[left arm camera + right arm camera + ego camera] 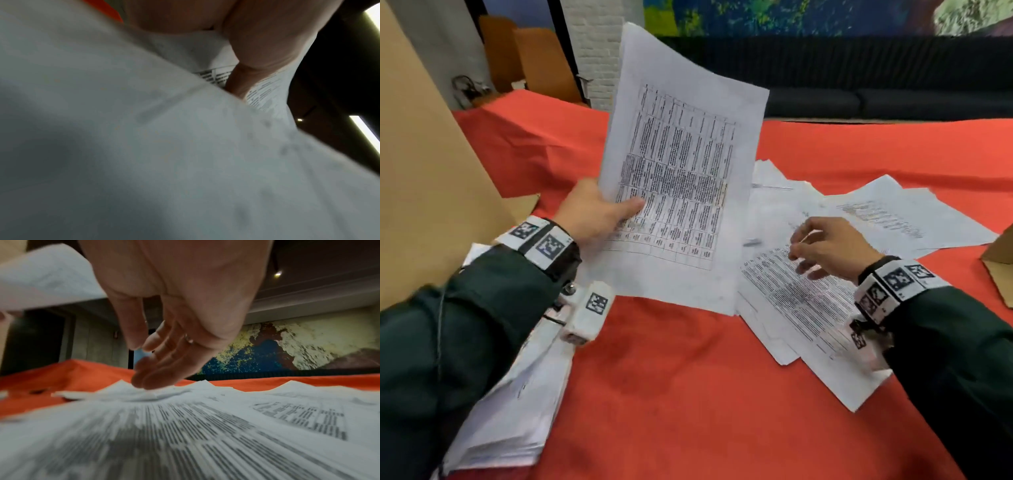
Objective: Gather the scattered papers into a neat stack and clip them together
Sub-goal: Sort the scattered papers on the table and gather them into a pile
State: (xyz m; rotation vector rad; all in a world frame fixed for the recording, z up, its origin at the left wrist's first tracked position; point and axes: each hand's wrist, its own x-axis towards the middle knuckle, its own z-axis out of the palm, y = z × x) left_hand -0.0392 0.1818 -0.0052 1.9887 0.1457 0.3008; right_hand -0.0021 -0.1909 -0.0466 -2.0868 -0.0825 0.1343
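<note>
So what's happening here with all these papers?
A person is gathering printed sheets off a red-covered table. Their left hand holds up a few collected sheets, thumb pinching the front. The right hand hovers, fingers relaxed, over the scattered papers left to pick up. Another pile lies under the left arm.

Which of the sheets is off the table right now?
The sheet with the printed table, held up by the left hand pinching its lower left edge. The other sheets lie flat on the red cloth under the right hand.
</note>
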